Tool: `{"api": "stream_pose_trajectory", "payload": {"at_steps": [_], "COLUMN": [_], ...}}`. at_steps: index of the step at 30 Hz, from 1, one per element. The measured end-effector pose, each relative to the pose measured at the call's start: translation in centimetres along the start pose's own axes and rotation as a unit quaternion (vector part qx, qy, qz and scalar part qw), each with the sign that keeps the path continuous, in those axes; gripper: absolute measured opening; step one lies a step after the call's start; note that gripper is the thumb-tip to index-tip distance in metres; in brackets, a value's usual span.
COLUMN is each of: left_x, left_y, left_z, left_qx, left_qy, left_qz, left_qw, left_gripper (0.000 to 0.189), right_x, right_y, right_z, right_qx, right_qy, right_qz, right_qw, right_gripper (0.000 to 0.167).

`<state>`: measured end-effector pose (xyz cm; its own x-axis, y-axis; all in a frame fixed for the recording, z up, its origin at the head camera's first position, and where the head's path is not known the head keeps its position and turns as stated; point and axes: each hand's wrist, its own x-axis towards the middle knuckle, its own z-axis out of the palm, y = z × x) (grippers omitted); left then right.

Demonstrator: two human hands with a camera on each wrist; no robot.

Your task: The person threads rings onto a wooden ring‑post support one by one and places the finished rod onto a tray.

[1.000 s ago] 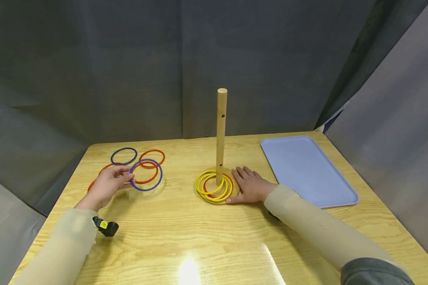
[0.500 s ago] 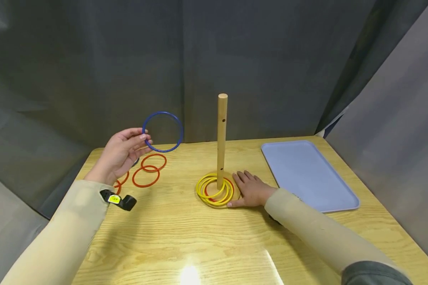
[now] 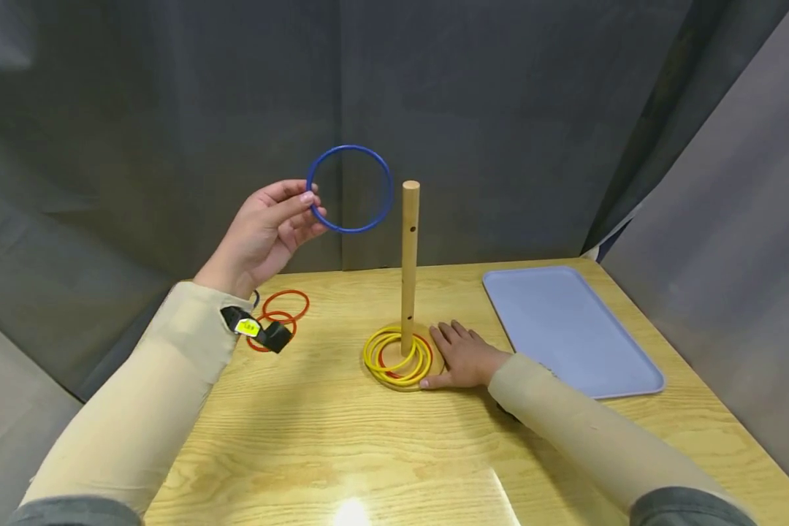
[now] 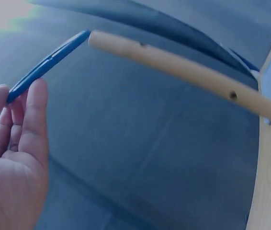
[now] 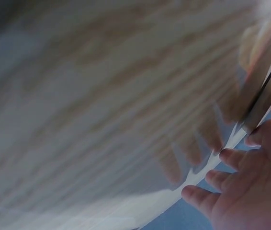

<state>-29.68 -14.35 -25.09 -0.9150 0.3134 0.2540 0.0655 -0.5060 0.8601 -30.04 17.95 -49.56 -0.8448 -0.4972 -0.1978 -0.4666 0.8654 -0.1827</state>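
Observation:
Between thumb and fingers my left hand (image 3: pixel 272 226) pinches a blue ring (image 3: pixel 389 197), held up in the air just left of the top of a wooden peg (image 3: pixel 410 256). In the left wrist view the blue ring (image 4: pixel 49 62) appears nearly edge-on, its far end overlapping the tip of the peg (image 4: pixel 183 69). Several yellow rings (image 3: pixel 372 358) and a red ring (image 3: pixel 427 343) lie round the foot of the peg on its round base (image 3: pixel 437 363). My right hand (image 3: pixel 463 356) lies with fingers spread at the right edge of that base.
Red rings (image 3: pixel 296 294) lie on the left of the wooden table (image 3: pixel 329 438), partly hidden by my left wrist, with a bit of another blue ring (image 3: pixel 256 298) behind. A pale blue tray (image 3: pixel 572 329) lies at the right. Dark curtains (image 3: pixel 171 131) hang behind the table.
My left hand has lifted the blue ring from over the rings at the left, up and rightward to near the peg's top. The right hand has stayed at the base.

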Motion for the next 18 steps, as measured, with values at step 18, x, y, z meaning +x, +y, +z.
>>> {"api": "stream_pose_trajectory", "payload": {"at_steps": [18], "left_x": [2.6], "left_y": [-5.4], "left_z": [2.7], "left_qx": [0.092], "left_qy": [0.037], "left_qz": [-0.103], "left_qw": [0.9897], "left_gripper": [0.011], "right_x": [0.0], "right_y": [-0.5], "right_z": [-0.7], "right_qx": [-0.028], "right_qy": [0.008], "right_qz": [-0.003], "right_qw": [0.9996], "right_gripper": [0.115]}}
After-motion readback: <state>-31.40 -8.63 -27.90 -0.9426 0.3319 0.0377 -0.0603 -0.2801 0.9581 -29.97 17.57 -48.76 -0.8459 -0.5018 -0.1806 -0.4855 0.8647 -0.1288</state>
